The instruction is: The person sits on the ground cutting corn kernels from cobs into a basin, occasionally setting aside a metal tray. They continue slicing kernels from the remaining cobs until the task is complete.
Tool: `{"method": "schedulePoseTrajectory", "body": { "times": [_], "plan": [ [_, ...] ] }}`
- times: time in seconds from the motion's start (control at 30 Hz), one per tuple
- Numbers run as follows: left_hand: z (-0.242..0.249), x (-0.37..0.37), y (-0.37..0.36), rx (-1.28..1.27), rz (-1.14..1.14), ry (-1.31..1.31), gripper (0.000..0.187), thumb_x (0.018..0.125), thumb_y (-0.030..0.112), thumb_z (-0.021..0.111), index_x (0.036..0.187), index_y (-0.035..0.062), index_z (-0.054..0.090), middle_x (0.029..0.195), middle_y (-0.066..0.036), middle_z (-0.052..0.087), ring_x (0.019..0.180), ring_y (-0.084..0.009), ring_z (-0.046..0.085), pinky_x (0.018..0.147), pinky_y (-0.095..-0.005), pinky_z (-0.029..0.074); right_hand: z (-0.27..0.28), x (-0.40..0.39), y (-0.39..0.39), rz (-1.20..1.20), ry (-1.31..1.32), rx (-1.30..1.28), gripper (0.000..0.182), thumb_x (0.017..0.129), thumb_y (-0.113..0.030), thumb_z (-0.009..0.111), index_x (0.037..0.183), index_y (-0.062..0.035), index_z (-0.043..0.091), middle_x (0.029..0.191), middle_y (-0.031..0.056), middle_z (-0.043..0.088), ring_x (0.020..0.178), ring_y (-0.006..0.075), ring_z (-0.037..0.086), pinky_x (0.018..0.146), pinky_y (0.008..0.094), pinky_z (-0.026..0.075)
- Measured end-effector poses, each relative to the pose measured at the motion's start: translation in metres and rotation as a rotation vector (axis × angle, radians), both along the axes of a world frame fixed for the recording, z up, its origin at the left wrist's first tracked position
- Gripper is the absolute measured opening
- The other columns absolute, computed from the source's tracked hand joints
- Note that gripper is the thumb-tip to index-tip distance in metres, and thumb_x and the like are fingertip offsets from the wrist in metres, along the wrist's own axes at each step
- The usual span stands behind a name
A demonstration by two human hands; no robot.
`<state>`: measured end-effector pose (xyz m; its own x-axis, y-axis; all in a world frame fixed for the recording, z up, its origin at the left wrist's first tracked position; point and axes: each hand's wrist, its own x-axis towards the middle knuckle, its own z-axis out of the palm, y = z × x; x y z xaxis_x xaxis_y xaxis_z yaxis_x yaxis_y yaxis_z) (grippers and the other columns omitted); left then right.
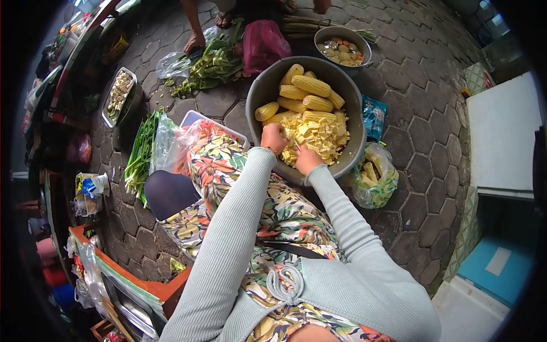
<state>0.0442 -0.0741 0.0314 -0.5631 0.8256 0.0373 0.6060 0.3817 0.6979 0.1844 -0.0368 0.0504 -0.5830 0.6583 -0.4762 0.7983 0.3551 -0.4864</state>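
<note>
In the head view, one grey basin (355,114) holds cut corn (319,137) and at least eight corn cobs (312,85). The left hand (275,138) and right hand (308,160) are at the cut corn; their fingertips are hidden, so I cannot tell whether they are closed.

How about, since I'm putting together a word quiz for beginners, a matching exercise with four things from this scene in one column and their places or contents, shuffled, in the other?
Column one
1. Yellow corn cobs
2. Pink bag
3. Teal packet
4. Round metal bowl

Column two
A. Next to the leafy greens
B. Holds pale, rounded pieces and some orange ones
C. In the large grey basin
D. On the ground, just right of the large grey basin

Right pairs: 1-C, 2-A, 3-D, 4-B
</note>
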Motion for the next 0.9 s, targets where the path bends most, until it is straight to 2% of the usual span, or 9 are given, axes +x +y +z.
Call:
{"method": "schedulePoseTrajectory", "body": {
  "times": [0.07, 0.3, 0.43, 0.57, 0.7, 0.73, 0.77, 0.83, 0.9],
  "plan": [
    [-0.002, 0.003, -0.001, 0.106, -0.004, 0.054, 0.019, 0.053, 0.006, 0.070, 0.065, -0.0023, 0.058, 0.060, -0.018, 0.054, 0.055, -0.0274, 0.056, 0.053, -0.0314, 0.043, 0.001, 0.006, -0.003, 0.007, -0.026, -0.002, 0.026, 0.084, -0.023, 0.040, 0.098, -0.0015, 0.046, 0.088, 0.0219, 0.058, 0.085, 0.0364, 0.055, 0.072, 0.0442, 0.043],
    [0.000, 0.000, -0.001, 0.008, -0.060, 0.055, 0.022, 0.052, 0.005, 0.069, 0.071, -0.0017, 0.060, 0.065, -0.019, 0.055, 0.063, -0.0319, 0.056, 0.058, -0.0346, 0.044, -0.026, -0.009, 0.004, -0.023, -0.053, 0.000, 0.029, 0.084, -0.024, 0.040, 0.095, 0.0014, 0.047, 0.086, 0.0249, 0.057, 0.083, 0.0384, 0.055, 0.072, 0.0450, 0.043],
    [-0.001, 0.006, 0.000, 0.054, -0.060, 0.096, 0.024, 0.052, 0.006, 0.069, 0.074, -0.0006, 0.060, 0.067, -0.018, 0.056, 0.065, -0.0316, 0.056, 0.060, -0.0352, 0.044, -0.025, 0.012, -0.006, 0.005, -0.068, 0.022, 0.032, 0.084, -0.024, 0.039, 0.101, 0.0013, 0.046, 0.086, 0.0236, 0.058, 0.083, 0.0370, 0.056, 0.072, 0.0440, 0.044],
    [0.017, 0.010, 0.002, -0.006, -0.088, -0.074, 0.018, 0.053, 0.007, 0.064, 0.069, -0.0002, 0.060, 0.072, -0.019, 0.056, 0.071, -0.0345, 0.055, 0.066, -0.0370, 0.045, -0.057, -0.010, 0.013, -0.023, -0.206, -0.030, 0.031, 0.083, -0.023, 0.040, 0.097, 0.0008, 0.053, 0.093, 0.0242, 0.056, 0.089, 0.0357, 0.055, 0.078, 0.0424, 0.043],
    [0.011, 0.009, 0.001, -0.058, -0.039, 0.009, 0.021, 0.054, 0.011, 0.065, 0.072, 0.0021, 0.061, 0.079, -0.017, 0.057, 0.076, -0.0321, 0.055, 0.070, -0.0362, 0.045, -0.052, -0.003, 0.013, 0.094, -0.200, -0.079, 0.030, 0.080, -0.023, 0.044, 0.099, -0.0018, 0.055, 0.099, 0.0235, 0.055, 0.094, 0.0336, 0.053, 0.081, 0.0410, 0.042],
    [0.015, 0.010, 0.001, -0.051, -0.042, 0.006, 0.021, 0.054, 0.011, 0.065, 0.072, 0.0021, 0.061, 0.079, -0.017, 0.057, 0.076, -0.0321, 0.055, 0.070, -0.0362, 0.045, -0.113, 0.009, 0.013, 0.216, -0.192, 0.015, 0.031, 0.080, -0.025, 0.046, 0.100, -0.0030, 0.055, 0.099, 0.0218, 0.055, 0.094, 0.0332, 0.053, 0.081, 0.0403, 0.043],
    [0.017, 0.009, 0.002, -0.077, -0.024, 0.025, 0.023, 0.055, 0.012, 0.065, 0.075, 0.0015, 0.060, 0.080, -0.017, 0.058, 0.077, -0.0319, 0.055, 0.070, -0.0361, 0.045, -0.105, 0.009, 0.017, 0.215, -0.196, 0.024, 0.031, 0.080, -0.025, 0.046, 0.100, -0.0030, 0.055, 0.099, 0.0218, 0.055, 0.094, 0.0332, 0.053, 0.081, 0.0403, 0.043],
    [0.020, 0.009, 0.000, -0.113, 0.004, 0.043, 0.026, 0.056, 0.013, 0.064, 0.078, 0.0010, 0.060, 0.081, -0.017, 0.058, 0.078, -0.0317, 0.056, 0.069, -0.0359, 0.045, -0.086, 0.004, 0.013, 0.048, -0.244, -0.074, 0.032, 0.080, -0.025, 0.046, 0.101, -0.0029, 0.055, 0.100, 0.0209, 0.055, 0.094, 0.0330, 0.053, 0.081, 0.0393, 0.043],
    [0.024, 0.011, -0.001, -0.179, 0.071, 0.008, 0.033, 0.055, 0.019, 0.067, 0.081, 0.0008, 0.058, 0.085, -0.017, 0.058, 0.082, -0.0314, 0.055, 0.072, -0.0365, 0.044, -0.106, -0.001, 0.016, -0.043, -0.166, -0.033, 0.032, 0.079, -0.024, 0.045, 0.101, -0.0034, 0.055, 0.101, 0.0208, 0.055, 0.095, 0.0328, 0.053, 0.081, 0.0382, 0.043]
  ]
}}
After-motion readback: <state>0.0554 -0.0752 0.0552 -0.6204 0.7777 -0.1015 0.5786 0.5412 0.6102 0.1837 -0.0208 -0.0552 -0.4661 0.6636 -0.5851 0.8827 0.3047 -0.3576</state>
